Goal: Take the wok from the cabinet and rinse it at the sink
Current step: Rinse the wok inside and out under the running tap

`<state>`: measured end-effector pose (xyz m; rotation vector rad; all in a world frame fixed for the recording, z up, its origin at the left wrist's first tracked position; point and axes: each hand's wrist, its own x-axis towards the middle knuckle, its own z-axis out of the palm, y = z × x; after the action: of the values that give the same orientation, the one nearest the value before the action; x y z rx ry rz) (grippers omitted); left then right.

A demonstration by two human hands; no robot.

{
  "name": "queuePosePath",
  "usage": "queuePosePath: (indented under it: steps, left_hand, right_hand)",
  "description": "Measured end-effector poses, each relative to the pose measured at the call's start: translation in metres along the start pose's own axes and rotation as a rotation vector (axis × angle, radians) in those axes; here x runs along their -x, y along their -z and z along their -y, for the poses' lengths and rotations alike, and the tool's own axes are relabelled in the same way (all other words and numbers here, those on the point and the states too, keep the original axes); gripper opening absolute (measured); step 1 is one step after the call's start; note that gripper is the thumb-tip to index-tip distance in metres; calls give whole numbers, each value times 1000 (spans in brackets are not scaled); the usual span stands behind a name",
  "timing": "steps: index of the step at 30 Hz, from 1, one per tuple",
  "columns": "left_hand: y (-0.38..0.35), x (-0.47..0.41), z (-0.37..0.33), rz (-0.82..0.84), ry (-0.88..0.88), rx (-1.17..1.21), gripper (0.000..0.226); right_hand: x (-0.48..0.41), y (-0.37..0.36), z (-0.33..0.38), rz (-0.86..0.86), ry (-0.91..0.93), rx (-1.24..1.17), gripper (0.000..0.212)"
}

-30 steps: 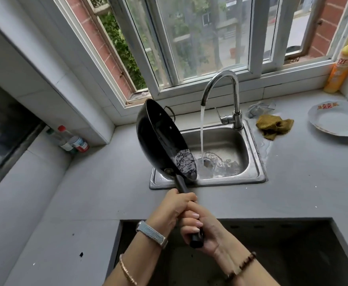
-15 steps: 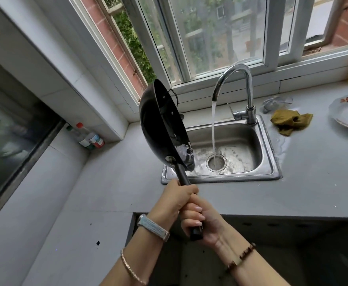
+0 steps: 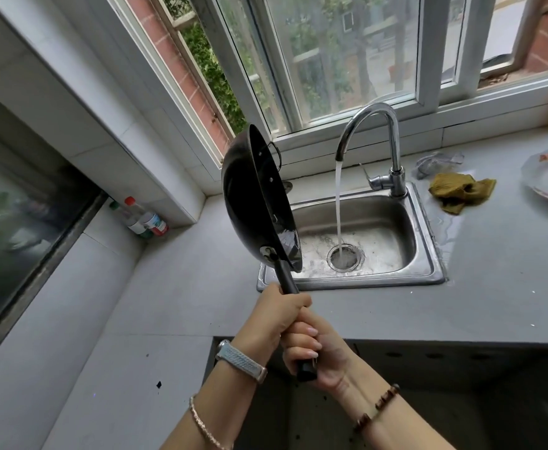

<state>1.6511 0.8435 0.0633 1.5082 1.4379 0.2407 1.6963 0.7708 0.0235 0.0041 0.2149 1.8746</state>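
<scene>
While the faucet (image 3: 392, 141) runs, I hold item one, the wok (image 3: 253, 203), by its long handle (image 3: 287, 277) with both grips clenched: left grip (image 3: 279, 319) higher on the shaft, right grip (image 3: 321, 355) round the butt end. Position: raised and tipped almost on edge over the left rim of the sink (image 3: 428, 222), beside the stream (image 3: 339, 206) and clear of it. Wok: black metal, round, smooth, riveted, with a wire loop at the far rim and a wet sheen low in the bowl. Handle: straight, black, matt. Sink: stainless steel, rectangular, wet floor, round drain. Faucet: chromed gooseneck. Bench (image 3: 201, 303): grey, matt, stone-like. Status, by my reckoning: fetching from the cabinet done; rinse under way or nearly over; remaining, draining the bowl and shutting off the water.
</scene>
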Motion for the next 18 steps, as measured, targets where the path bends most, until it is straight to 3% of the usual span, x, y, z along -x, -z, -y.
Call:
queuePosePath:
  steps: [18]
  left_hand:
    - [31,9,-12,-73,-77,2,17]
  right_hand:
    - [-18,-19,-6,67,4,198,40]
